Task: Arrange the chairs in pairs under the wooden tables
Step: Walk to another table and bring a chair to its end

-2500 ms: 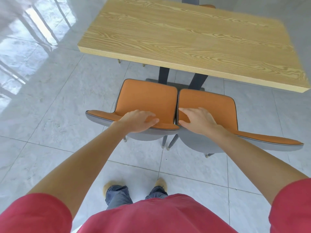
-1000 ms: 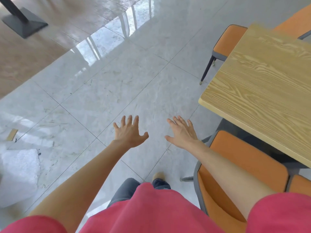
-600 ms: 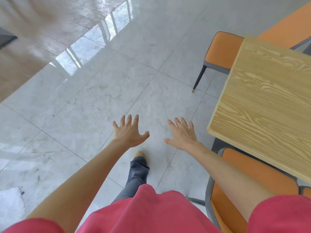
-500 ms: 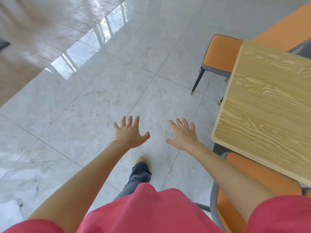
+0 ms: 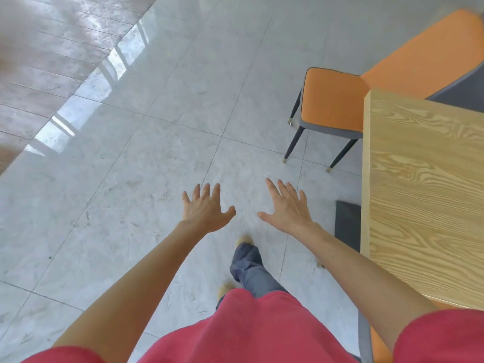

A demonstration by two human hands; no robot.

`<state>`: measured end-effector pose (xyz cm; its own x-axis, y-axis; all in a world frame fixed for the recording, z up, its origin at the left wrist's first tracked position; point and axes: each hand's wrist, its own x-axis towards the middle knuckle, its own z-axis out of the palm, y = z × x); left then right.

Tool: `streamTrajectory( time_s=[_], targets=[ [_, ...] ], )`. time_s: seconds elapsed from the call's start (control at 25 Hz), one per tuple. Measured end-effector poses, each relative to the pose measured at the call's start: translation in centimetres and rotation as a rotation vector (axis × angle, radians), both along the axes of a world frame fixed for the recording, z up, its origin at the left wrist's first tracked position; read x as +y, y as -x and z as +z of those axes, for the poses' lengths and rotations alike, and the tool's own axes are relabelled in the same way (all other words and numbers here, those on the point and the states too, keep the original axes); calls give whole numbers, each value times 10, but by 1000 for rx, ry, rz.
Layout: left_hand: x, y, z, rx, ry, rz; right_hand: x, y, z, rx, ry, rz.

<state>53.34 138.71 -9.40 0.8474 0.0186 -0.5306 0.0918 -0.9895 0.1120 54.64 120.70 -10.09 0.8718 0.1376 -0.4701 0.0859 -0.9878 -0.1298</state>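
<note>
Glossy marble floor [image 5: 157, 158], wooden table [image 5: 424, 195] right; both hands' grip released

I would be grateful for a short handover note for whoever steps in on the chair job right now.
Left hand and right hand: both open, fingers spread, holding nothing, out over the tiled floor.
Wooden table stands to the right. An orange chair at its far end is only partly tucked under; its seat sticks out past the table's corner.
A second orange chair shows at the near side, under the table edge.
Left, probably: push the far chair in and check its pairing.
</note>
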Motion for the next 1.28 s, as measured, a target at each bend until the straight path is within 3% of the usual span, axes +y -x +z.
streamTrajectory(
  time_s=[0.76, 1.28],
  targets=[
    [-8, -369, -8, 26, 50, -179, -3, -336, -13, 39, -14, -140],
    [5, -687, -7, 42, 58, -529, 22, -597, -24, 58, -48, -524]
  ],
)
